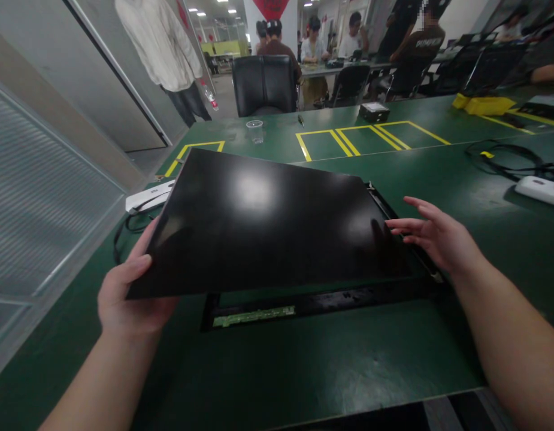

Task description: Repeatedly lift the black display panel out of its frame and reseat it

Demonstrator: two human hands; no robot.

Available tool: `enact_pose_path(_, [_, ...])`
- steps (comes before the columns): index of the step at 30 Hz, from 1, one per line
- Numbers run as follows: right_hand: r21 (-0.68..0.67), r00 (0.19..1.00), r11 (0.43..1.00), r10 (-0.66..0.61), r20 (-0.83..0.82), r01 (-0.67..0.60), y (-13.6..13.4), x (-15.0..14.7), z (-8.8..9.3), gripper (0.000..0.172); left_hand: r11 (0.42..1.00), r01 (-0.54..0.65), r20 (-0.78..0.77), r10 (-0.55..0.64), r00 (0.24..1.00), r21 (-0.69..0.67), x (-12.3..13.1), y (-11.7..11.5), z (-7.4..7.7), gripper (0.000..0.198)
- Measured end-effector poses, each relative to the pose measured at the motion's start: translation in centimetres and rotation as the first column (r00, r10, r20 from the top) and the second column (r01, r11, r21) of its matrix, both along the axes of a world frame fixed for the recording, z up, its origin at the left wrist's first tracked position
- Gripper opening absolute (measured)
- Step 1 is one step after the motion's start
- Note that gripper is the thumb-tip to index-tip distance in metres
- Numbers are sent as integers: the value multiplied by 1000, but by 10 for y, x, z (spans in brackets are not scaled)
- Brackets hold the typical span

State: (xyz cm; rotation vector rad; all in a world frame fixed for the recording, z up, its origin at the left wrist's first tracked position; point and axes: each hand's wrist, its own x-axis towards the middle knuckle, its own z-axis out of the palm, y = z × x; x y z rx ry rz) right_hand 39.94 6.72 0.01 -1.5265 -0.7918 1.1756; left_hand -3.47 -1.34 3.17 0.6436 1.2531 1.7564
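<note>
Gripping a tilted, glossy black rectangular panel (272,233) mirroring pale light in my left hand (128,299), I hold my right hand (445,239) spread beside its edge.

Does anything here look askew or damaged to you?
The black display panel tilts: its left end is held above the black frame by the left hand, so the two don't align. No damage is clear.

The panel (277,233) is of black colour, under it the frame (357,298) is also black with a green strip (254,316), and behind it the green table (259,377) has yellow outlines (303,147).
</note>
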Motion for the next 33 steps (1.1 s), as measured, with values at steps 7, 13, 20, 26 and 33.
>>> enact_pose_path(7, [88, 998, 996, -17, 52, 12, 6, 12, -12, 62, 987, 162, -29, -163, 986, -8, -4, -2, -8, 59])
enact_pose_path(13, [71, 996, 997, -35, 84, 29, 7, 11, -16, 60, 987, 162, 10, -162, 987, -15, -2, -3, -10, 53])
enact_pose_path(20, [57, 993, 997, -61, 98, 56, 6, 6, -11, 56, 994, 100, 51, -98, 994, -46, 8, -2, -6, 49])
enact_pose_path(26, [78, 990, 995, -79, 119, 70, 7, 8, -12, 53, 991, 113, 18, -112, 994, -70, 10, 0, -3, 54])
enact_pose_path(33, [67, 987, 995, -81, 136, 73, 6, 7, -8, 48, 989, 134, -1, -135, 991, -58, 10, 0, -4, 54])
